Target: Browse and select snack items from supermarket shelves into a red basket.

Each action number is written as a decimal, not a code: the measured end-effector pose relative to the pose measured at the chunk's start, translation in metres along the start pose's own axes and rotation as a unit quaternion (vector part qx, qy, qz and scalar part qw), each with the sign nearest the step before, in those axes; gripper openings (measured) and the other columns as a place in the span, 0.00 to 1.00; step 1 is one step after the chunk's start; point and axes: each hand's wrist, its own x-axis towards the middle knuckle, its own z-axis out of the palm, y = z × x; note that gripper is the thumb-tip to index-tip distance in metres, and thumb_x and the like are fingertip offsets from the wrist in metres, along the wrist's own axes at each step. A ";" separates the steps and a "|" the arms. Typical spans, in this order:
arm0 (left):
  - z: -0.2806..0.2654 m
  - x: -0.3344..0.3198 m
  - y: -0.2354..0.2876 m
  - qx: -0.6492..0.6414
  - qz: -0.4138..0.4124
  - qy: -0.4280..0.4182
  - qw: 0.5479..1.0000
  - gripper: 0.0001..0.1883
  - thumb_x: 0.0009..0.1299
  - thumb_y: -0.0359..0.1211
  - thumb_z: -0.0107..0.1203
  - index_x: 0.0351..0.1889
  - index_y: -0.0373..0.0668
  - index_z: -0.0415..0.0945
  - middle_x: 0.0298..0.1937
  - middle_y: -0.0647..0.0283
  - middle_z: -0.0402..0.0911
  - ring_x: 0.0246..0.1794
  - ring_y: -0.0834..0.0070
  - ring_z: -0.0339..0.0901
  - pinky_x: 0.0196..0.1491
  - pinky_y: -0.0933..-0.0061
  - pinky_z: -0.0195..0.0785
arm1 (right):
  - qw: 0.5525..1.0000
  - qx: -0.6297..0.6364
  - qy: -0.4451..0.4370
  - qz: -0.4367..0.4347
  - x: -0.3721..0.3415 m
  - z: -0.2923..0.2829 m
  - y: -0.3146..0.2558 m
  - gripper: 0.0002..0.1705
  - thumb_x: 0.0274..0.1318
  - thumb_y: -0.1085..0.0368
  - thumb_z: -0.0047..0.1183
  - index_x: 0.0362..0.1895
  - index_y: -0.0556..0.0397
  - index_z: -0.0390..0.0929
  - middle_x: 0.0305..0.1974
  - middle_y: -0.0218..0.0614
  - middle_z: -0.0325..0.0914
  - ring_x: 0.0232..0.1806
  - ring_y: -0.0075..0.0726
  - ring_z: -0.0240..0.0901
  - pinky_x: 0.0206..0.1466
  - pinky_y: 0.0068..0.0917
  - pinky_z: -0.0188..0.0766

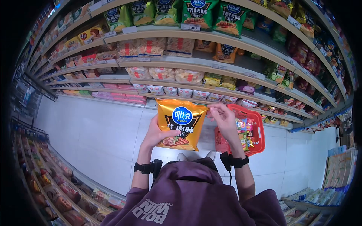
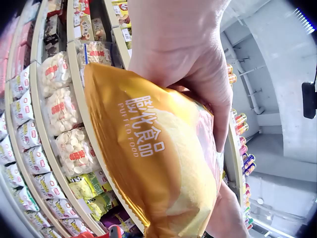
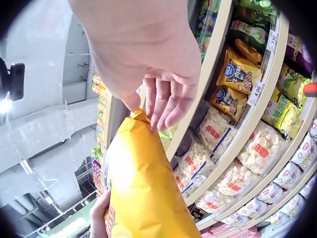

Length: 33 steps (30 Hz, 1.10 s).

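Note:
An orange bag of chips (image 1: pixel 180 130) with a blue round logo is held upright in front of the body. The left hand (image 1: pixel 155 135) grips its left side, the thumb lying across the front. In the left wrist view that hand (image 2: pixel 190 64) curls over the bag's edge (image 2: pixel 143 148). The right hand (image 1: pixel 224 119) pinches the bag's top right corner; in the right wrist view the thumb and index finger of this hand (image 3: pixel 153 69) meet at the corner of the bag (image 3: pixel 146 183).
A red basket (image 1: pixel 258 130) with several colourful packets stands on the pale floor (image 1: pixel 94 128), right of the bag. Snack shelves (image 1: pixel 158 34) curve across the front, and more shelves (image 1: pixel 52 180) stand behind at the left. Two shoes (image 1: pixel 182 156) show below the bag.

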 end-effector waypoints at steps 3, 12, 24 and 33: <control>-0.002 -0.001 -0.003 0.012 -0.010 -0.010 1.000 0.35 0.49 0.27 0.75 0.56 0.36 0.69 0.49 0.61 0.80 0.47 0.76 0.79 0.51 0.71 0.74 | 1.000 -0.024 0.000 -0.016 0.001 -0.002 0.008 0.12 0.66 0.65 0.50 0.46 0.61 0.76 0.37 0.36 0.81 0.36 0.24 0.78 0.41 0.23 0.74; -0.001 -0.001 -0.005 0.024 -0.016 -0.021 0.999 0.38 0.50 0.27 0.74 0.59 0.36 0.67 0.53 0.62 0.78 0.52 0.76 0.75 0.56 0.71 0.70 | 0.938 -0.289 0.059 -0.181 0.005 0.002 0.016 0.05 0.64 0.70 0.47 0.35 0.61 0.71 0.32 0.42 0.80 0.31 0.31 0.79 0.34 0.26 0.73; 0.005 0.001 0.001 0.050 -0.003 -0.041 0.998 0.39 0.48 0.28 0.76 0.60 0.37 0.68 0.53 0.63 0.78 0.52 0.77 0.75 0.56 0.71 0.70 | 0.978 -0.187 -0.044 -0.082 0.011 -0.002 -0.005 0.11 0.61 0.62 0.56 0.38 0.59 0.77 0.38 0.36 0.82 0.40 0.30 0.79 0.44 0.26 0.74; 0.003 -0.007 -0.003 0.063 -0.026 -0.049 0.996 0.41 0.48 0.28 0.76 0.60 0.37 0.67 0.52 0.63 0.78 0.52 0.77 0.75 0.56 0.72 0.69 | 0.964 -0.224 -0.083 -0.114 0.007 0.008 -0.003 0.08 0.58 0.65 0.58 0.35 0.59 0.80 0.29 0.39 0.81 0.31 0.35 0.80 0.39 0.28 0.74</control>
